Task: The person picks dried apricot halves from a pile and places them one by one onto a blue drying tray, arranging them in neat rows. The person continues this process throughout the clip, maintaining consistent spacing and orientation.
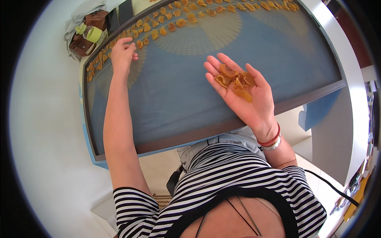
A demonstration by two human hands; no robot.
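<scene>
My right hand [244,89] is palm up over the framed mesh screen [178,95], with several curled, amber-orange dried pieces [228,71] lying in its cupped palm. Their exact kind cannot be told. A red beaded bracelet and a silver-coloured bangle circle that wrist. At the screen's far left side, my left hand [126,50] reaches over the rows of similar pieces [154,34], its visible fingertips apart and no piece visible between them. These rows run along the far edge, with the pieces laid out singly, some close together. Fan patterns show through the mesh.
The screen's dark frame [190,135] rests on a table. Beyond its far left corner are a brown leather bag [79,44], a bottle with a light green cap and band [94,34], and a dark phone-like object [125,12]. A black cable [330,186] hangs at the right.
</scene>
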